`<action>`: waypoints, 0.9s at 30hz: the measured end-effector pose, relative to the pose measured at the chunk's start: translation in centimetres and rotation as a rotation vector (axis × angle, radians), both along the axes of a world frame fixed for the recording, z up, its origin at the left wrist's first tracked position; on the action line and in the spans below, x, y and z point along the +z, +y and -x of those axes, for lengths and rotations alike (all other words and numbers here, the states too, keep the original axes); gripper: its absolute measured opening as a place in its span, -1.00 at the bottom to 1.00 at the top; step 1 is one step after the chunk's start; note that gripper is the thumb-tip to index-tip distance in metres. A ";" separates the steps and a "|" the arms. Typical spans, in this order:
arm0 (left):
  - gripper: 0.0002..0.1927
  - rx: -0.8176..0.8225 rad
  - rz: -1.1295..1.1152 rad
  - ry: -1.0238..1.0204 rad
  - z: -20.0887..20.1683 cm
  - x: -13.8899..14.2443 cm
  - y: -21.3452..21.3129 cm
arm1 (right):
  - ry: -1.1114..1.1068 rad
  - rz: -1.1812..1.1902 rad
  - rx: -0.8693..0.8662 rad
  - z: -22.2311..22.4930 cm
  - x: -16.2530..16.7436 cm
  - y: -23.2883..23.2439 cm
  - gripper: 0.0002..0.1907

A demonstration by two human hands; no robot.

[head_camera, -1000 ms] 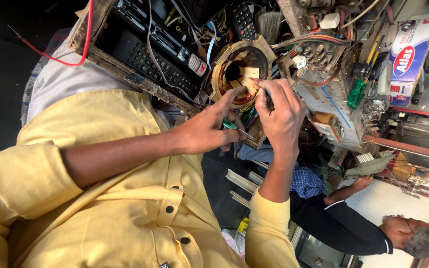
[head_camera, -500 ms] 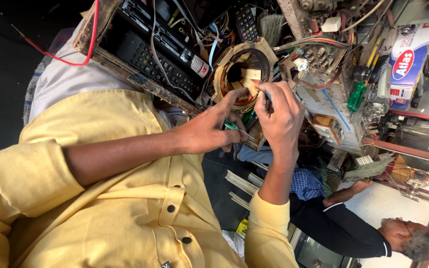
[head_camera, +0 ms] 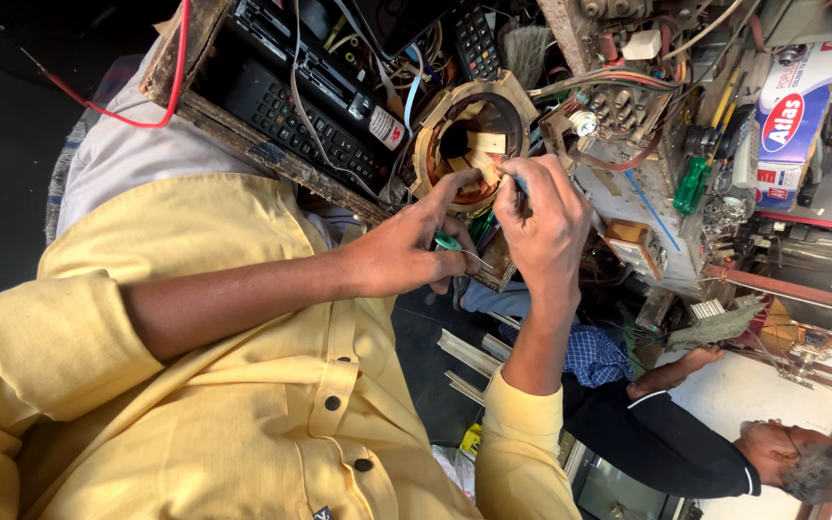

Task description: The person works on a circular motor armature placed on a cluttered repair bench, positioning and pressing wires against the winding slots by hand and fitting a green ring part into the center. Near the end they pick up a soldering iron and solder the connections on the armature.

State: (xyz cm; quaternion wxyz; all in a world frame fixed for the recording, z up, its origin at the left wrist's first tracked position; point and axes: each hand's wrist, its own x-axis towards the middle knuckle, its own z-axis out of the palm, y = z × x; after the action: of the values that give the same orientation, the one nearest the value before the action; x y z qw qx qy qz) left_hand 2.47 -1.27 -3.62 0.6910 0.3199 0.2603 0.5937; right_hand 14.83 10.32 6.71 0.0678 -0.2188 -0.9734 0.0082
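The stator stands on the bench edge, just past both hands, its bore facing them. Its inner rim is touched by the left hand, which also grips a green tool. The right hand (nearer the bore) is pinched on something small, unclear what.

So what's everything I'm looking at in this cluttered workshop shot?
winding ring: one, copper and tan, on the bench above the hands
keypad units: two, black, upper left on a wooden board
red wire: one, upper left
brush: one, grey, top
screwdriver: one, green handle, right
box: one, white and red, top right
other person: one, dark sleeve, lower right
shirt: one, yellow, foreground
left hand: grip on a green-handled tool
right hand: fingers pinched at the ring's edge
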 end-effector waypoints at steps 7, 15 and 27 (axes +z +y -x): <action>-0.04 0.012 -0.024 -0.014 0.1 0.1 0.1 | -0.009 -0.020 0.011 0.3 -0.1 0.2 -0.80; -0.05 0.025 -0.049 -0.056 0.2 0.3 0.1 | -0.017 -0.049 -0.005 0.2 -0.3 0.2 -0.81; -0.06 0.012 -0.031 -0.054 0.7 0.7 0.3 | 0.085 0.078 -0.052 -0.4 -0.7 0.8 -0.81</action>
State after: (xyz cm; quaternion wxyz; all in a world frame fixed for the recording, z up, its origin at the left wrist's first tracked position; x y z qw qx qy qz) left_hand 1.81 -0.92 -2.90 0.6891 0.3128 0.2345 0.6101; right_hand 15.21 11.14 5.98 0.1009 -0.2459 -0.9625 0.0535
